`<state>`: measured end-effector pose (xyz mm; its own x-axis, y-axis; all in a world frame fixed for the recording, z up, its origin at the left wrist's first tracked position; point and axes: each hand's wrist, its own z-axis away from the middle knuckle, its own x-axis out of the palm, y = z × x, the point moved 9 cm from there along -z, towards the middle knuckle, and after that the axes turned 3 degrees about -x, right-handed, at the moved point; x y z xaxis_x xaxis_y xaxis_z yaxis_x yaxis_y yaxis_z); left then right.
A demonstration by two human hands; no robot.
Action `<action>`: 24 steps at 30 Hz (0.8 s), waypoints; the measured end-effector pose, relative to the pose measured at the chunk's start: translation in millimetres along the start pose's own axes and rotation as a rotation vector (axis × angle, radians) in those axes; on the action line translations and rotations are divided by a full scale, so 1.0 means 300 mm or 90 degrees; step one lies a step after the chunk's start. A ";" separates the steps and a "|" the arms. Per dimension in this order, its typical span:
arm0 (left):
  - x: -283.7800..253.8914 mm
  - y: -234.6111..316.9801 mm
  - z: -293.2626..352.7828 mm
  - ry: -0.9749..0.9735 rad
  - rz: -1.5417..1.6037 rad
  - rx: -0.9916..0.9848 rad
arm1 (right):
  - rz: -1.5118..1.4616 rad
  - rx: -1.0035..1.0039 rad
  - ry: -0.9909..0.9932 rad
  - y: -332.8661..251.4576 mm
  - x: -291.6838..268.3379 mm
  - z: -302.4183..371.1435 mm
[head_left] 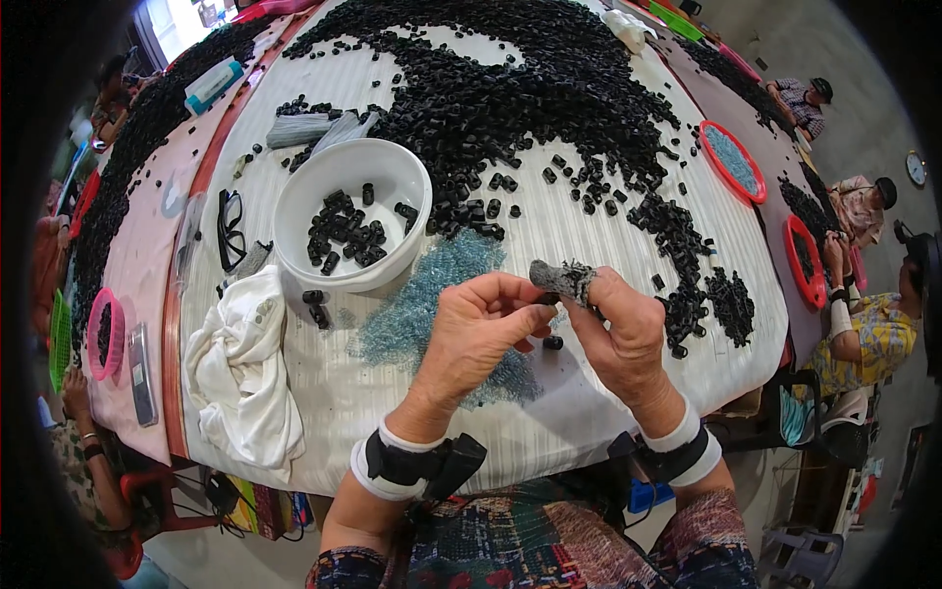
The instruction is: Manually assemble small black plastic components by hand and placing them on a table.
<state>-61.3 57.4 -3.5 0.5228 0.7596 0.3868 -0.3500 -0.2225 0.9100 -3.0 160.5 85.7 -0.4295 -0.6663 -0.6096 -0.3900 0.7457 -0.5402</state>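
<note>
Both my hands meet over the near middle of the table. My right hand (620, 322) is closed around a short, dark grey bundle of thin strands (551, 276), whose frayed end shows by the thumb. Just below the bundle, the thumb and fingers of my left hand (478, 329) pinch a small black piece (547, 297), partly hidden by the fingertips. A heap of tiny clear bluish pieces (456, 265) spreads behind and beneath my left hand. One black cylindrical part (552, 343) lies on the cloth between my wrists.
A white bowl (294, 196) with black parts stands left of my hands, near glasses (232, 231) and a crumpled white cloth (245, 373). Black parts (530, 93) cover the far table. Light grey bundles (299, 130) lie behind the bowl. People sit at side tables with red baskets (805, 263).
</note>
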 end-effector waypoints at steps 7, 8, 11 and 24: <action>0.003 0.008 0.001 -0.001 -0.002 0.016 | -0.046 0.081 -0.006 0.036 0.019 0.010; 0.003 0.006 -0.001 0.001 -0.003 0.012 | -0.079 0.087 0.031 0.038 0.013 0.008; 0.003 0.002 -0.001 0.000 0.002 0.011 | -0.135 0.097 0.067 0.065 0.011 0.019; 0.000 -0.024 -0.001 0.022 0.007 -0.020 | 0.065 -0.034 0.066 -0.006 0.011 0.021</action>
<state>-59.0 59.0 -10.1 0.4917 0.7780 0.3910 -0.3804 -0.2119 0.9002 1.5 156.9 80.9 -0.5496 -0.5859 -0.5955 -0.3810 0.8102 -0.4455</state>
